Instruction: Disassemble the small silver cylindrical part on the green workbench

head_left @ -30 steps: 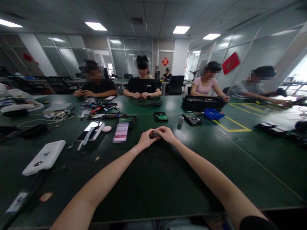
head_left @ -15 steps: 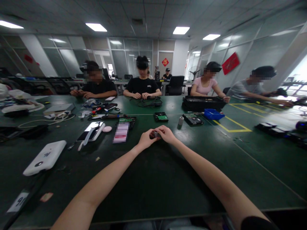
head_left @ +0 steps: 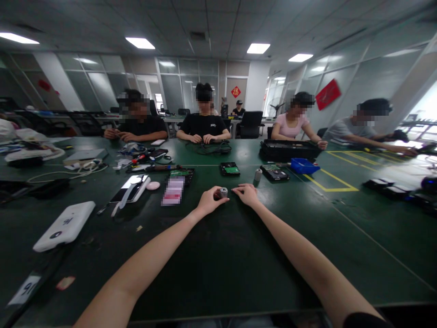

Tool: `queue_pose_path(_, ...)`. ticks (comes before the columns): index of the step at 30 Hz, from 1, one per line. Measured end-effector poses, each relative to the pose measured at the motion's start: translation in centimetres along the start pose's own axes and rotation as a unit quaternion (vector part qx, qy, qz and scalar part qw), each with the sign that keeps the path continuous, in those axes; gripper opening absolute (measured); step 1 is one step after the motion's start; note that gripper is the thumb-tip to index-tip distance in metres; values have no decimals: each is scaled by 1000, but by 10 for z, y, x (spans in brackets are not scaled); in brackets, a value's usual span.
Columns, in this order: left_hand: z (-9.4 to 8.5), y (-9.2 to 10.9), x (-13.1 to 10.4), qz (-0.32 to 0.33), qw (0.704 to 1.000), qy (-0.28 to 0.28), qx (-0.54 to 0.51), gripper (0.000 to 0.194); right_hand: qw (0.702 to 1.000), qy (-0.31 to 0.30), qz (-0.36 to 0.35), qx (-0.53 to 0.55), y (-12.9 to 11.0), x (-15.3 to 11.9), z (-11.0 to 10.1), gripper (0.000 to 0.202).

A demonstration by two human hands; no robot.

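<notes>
My left hand [head_left: 211, 201] is closed around a small grey metal cylinder [head_left: 223, 192], thumb on the near side and fingers behind it. The cylinder is upright, with a small round detail on its top. To its right, my right hand [head_left: 246, 195] holds nothing that I can see; its fingers stretch toward the cylinder, a short gap away. A second, similar grey cylinder [head_left: 258, 174] stands on the table just beyond my right hand. Farther back lie a hard drive with a green circuit board [head_left: 230, 169] and another dark drive [head_left: 275, 172].
A blue tray [head_left: 303, 166] and a black case [head_left: 290, 149] are at the back right. On the left lie a phone [head_left: 174, 190], a white device with a strap [head_left: 131, 189], a white power bank [head_left: 64, 227] and tangled cables. Several people sit across the green table [head_left: 191, 273].
My right hand has come off the cylinder and moved right, its fingers now apart from it. The cylinder shows plainly in my left hand, which has barely moved.
</notes>
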State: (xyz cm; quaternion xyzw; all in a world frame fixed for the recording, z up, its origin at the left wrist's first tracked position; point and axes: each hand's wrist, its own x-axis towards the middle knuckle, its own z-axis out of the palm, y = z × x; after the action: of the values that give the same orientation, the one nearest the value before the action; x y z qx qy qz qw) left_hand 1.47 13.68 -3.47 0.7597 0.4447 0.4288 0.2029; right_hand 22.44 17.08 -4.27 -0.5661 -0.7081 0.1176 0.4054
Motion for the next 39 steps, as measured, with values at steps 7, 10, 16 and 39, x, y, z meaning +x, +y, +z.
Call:
queue_pose_path(7,1,-1,1,3,1000,-3,0,43,999,12,20,-28,-3,-3,0,32)
queue_pose_path(10,0,0,0,11,1000,0,3,43,1000,20,12,-18,-4,-4,-1,22)
queue_pose_path(16,-3,8,0,41,998,42,32,44,995,52,-62,55,-20,3,4,18)
queue_pose_path(39,-6,4,8,64,996,66,-2,22,959,-28,-116,259,-47,-7,22,23)
